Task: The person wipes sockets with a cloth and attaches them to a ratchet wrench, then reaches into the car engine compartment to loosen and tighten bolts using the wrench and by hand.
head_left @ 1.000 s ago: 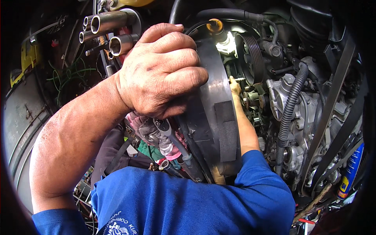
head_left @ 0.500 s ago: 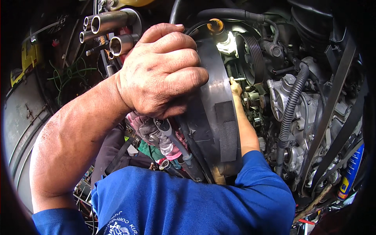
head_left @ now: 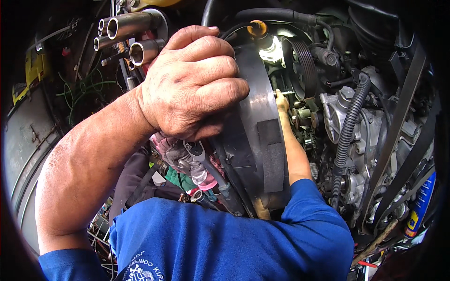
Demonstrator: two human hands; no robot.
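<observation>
Large in the upper middle is my left hand (head_left: 194, 82), its fingers curled into a fist against the edge of a curved black plastic shroud (head_left: 255, 107). What lies inside that fist is hidden. Beyond the shroud, my right hand (head_left: 282, 102) reaches deep into the engine bay. Its fingers are closed around a thin shiny metal rod (head_left: 289, 94), just below a ribbed black pulley (head_left: 302, 68). Most of the fingers there are too small to make out. A lit work lamp with an orange end (head_left: 258, 30) shines on the spot.
Several metal sockets (head_left: 124, 25) stand at upper left, close to my left wrist. Below the shroud's left side lie a ratchet (head_left: 194, 149) and grey-pink gloves (head_left: 171, 152). A corrugated hose (head_left: 347, 136) crosses the engine at right, near a blue spray can (head_left: 420, 206).
</observation>
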